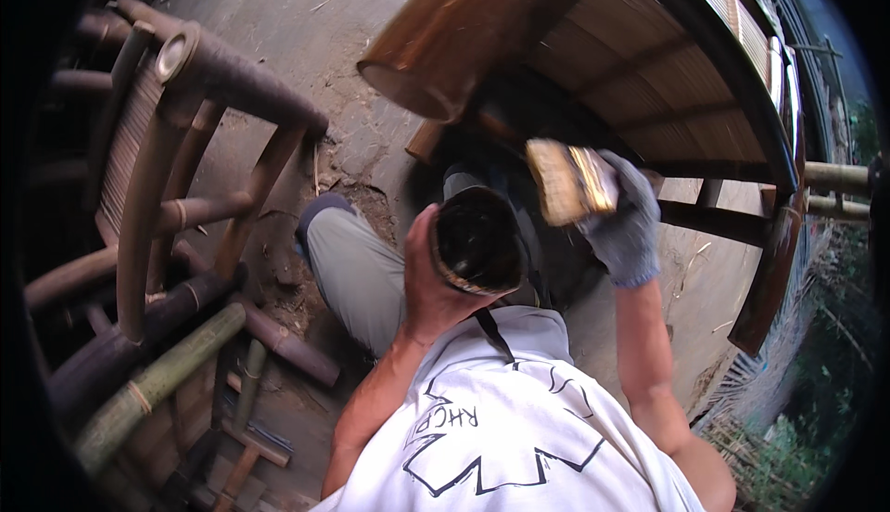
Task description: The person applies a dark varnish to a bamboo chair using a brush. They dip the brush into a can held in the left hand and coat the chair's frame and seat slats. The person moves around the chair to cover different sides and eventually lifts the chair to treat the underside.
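My bare left hand (420,275) is wrapped round the side of a dark, round container (477,238) held in front of my body. Its inside looks black and glossy, perhaps with liquid in it. My right hand (629,224), in a grey knitted glove, grips a tan, sponge-like block (564,183). One side of the block shines as if wet, and motion blurs it somewhat. The block is up and to the right of the container, apart from it. Just beyond both hands, the cut end of a glossy brown bamboo pole (436,57) juts toward me.
A glossy bamboo bench with a slatted panel (640,67) fills the upper right. On the left stands a duller bamboo chair (213,76), with a green bamboo pole (185,377) lower down. The packed-earth floor (306,11) is rough. Plants (797,438) grow at the right edge.
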A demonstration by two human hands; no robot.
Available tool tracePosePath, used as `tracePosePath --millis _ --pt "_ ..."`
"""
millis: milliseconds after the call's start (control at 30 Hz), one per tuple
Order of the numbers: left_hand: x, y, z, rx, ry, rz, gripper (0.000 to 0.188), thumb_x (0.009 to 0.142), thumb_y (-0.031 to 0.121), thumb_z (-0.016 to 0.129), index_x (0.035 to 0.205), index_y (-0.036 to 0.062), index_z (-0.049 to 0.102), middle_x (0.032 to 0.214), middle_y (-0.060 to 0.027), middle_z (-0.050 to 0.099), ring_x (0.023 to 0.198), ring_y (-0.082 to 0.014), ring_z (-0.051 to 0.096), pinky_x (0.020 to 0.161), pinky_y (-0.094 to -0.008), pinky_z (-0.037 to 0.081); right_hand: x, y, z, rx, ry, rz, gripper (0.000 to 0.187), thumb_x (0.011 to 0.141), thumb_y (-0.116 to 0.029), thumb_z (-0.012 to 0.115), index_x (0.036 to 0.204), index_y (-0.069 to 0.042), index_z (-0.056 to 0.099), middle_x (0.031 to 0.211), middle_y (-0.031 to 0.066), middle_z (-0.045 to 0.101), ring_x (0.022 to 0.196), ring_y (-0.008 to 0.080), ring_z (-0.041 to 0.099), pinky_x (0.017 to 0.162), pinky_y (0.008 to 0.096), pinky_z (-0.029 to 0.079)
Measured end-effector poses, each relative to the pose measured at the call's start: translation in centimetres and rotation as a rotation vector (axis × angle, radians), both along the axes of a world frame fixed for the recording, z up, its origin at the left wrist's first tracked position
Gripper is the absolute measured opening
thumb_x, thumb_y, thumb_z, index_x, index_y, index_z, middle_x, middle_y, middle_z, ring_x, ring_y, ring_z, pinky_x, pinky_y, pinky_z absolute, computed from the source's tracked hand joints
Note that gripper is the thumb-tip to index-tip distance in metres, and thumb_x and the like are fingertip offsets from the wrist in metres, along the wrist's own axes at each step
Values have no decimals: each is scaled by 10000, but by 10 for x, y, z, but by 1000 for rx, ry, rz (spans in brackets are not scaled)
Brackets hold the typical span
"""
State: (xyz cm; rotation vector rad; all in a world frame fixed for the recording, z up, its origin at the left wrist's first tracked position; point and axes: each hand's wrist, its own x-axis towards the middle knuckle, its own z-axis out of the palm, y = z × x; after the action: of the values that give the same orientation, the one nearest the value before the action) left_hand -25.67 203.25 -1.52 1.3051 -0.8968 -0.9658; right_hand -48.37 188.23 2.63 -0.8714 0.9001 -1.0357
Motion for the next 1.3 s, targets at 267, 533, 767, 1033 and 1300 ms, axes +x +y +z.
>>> tracePosePath --millis 267,533,767,1033,1300 --pt "13 12 6 349 408 -28 997 710 428 866 1486 106 329 1453 -123 429 1345 -280 446 1138 -525 333 68 -99 -178 385 81 -171 488 843 -217 745 1288 -118 572 1305 38 553 1209 237 545 1005 397 483" --pt "51 47 19 160 -589 189 978 648 444 889 1412 0 471 1386 -118 538 1254 -244 530 1096 -395 378 -209 33 -219 96 1452 -260 346 1016 -358 460 1181 -115 644 1129 101 664 1027 287 638 861 437 532" --pt "62 57 33 260 -537 230 999 641 425 894 1418 0 433 1372 -113 527 1219 -256 535 1066 -397 392 -66 19 -178 -567 1530 -175 251 927 -255 553 1087 -108 679 1064 149 649 992 309 634 822 435 529" --pt "62 58 40 235 -699 254 902 752 604 741 1325 -55 514 1277 -145 582 1141 -254 577 988 -392 450 144 -89 -236 -341 801 -104 234 943 -249 586 1092 -94 679 1011 168 661 943 314 645 870 431 518" --pt "70 61 29 201 -658 149 933 785 523 759 1413 -68 402 1386 -176 506 1246 -282 517 1046 -407 411 -166 -81 -187 84 1468 -69 218 896 -224 633 1024 -55 686 1090 157 673 996 322 654 871 446 525"
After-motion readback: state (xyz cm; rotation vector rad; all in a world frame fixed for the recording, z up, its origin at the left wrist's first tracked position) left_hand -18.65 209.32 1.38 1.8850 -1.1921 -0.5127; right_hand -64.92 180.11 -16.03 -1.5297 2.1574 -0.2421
